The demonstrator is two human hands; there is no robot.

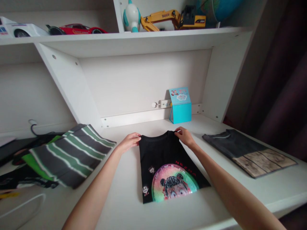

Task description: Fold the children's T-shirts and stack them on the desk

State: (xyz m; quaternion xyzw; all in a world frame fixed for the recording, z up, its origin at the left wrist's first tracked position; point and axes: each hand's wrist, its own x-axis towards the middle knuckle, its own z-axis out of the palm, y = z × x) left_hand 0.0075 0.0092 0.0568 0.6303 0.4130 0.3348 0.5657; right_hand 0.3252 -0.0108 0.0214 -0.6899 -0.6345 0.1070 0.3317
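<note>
A folded black T-shirt with a round rainbow sequin picture lies on the white desk in front of me. My left hand pinches its far left corner, fingers closed on the cloth. At the far right corner, by the collar, my right hand grips the same shirt. Both forearms reach forward along the shirt's two sides.
A folded grey and green striped shirt lies to the left, a folded dark shirt with a wood-plank print to the right. A blue desk calendar stands at the back wall. Toy cars and a yellow excavator sit on the shelf above.
</note>
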